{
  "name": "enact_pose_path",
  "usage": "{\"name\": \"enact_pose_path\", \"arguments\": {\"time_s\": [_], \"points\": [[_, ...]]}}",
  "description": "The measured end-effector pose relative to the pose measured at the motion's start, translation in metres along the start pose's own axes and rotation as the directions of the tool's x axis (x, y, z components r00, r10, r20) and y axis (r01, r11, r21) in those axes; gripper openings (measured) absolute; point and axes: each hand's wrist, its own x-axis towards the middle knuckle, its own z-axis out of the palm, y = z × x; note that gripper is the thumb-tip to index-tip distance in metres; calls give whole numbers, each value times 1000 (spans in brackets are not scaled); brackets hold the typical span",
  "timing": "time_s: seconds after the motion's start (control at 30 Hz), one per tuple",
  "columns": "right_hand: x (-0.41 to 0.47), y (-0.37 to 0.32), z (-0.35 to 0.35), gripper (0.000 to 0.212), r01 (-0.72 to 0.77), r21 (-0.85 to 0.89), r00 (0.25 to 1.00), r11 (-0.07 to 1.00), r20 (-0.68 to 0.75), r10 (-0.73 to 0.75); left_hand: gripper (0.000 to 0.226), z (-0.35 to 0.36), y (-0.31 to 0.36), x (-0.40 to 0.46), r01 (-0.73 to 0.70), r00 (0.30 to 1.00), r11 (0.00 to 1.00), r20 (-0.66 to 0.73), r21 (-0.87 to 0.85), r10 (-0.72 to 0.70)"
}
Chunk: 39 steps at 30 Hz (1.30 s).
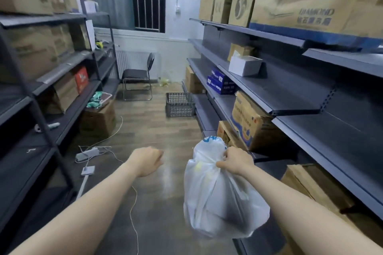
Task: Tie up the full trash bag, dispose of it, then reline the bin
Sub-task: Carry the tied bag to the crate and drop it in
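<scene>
Full white trash bag (219, 196) hanging in mid-air at near right, neck gathered and clenched in the right hand (235, 162), a tuft of plastic sticking up above the fist; whether knotted, hard to tell. Left hand (148, 162) just left of it, apart from the bag, fingers loosely curled and grasping nothing. Judged to be the carrying-out stage, tying apparently done. Best to keep the grip tight at the neck and the bag lifted off the wooden floor (145, 126), clear of the shelf edges (294, 109) on the right. Worth minding the white power strip (87, 153) and thin cable (132, 213) trailing across the near floor. Empty grey mesh basket (179, 104) far down the aisle, seemingly the bin awaiting a fresh liner.
</scene>
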Motion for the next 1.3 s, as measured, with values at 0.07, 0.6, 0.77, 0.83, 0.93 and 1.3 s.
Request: {"name": "enact_pose_path", "arguments": {"time_s": [0.07, 0.6, 0.77, 0.83, 0.93, 1.3], "points": [[30, -4, 0, 35, 20, -22, 1000, 1000, -5, -21, 27, 4, -15, 18, 35, 999, 999, 13, 0, -35], [289, -78, -35, 33, -47, 3, 998, 999, 35, 47, 24, 8, -179, 216, 165, 986, 986, -37, 14, -164], [376, -98, -41, 31, -58, 47, 997, 997, 45, 55, 23, 13, -206, 299, 155, 987, 988, -36, -26, -156], [414, -105, -43, 31, -54, 38, 997, 998, 59, 51, 22, 13, -216, 338, 142, 989, 989, -38, -35, -143], [474, -114, -47, 31, -37, 46, 997, 998, 66, 34, 22, 9, -235, 400, 124, 989, 991, -77, -50, -127], [691, -161, -57, 29, -37, -31, 998, 999, 47, 38, 25, -7, -339, 578, 155, 988, 986, -16, -53, -157]]}}
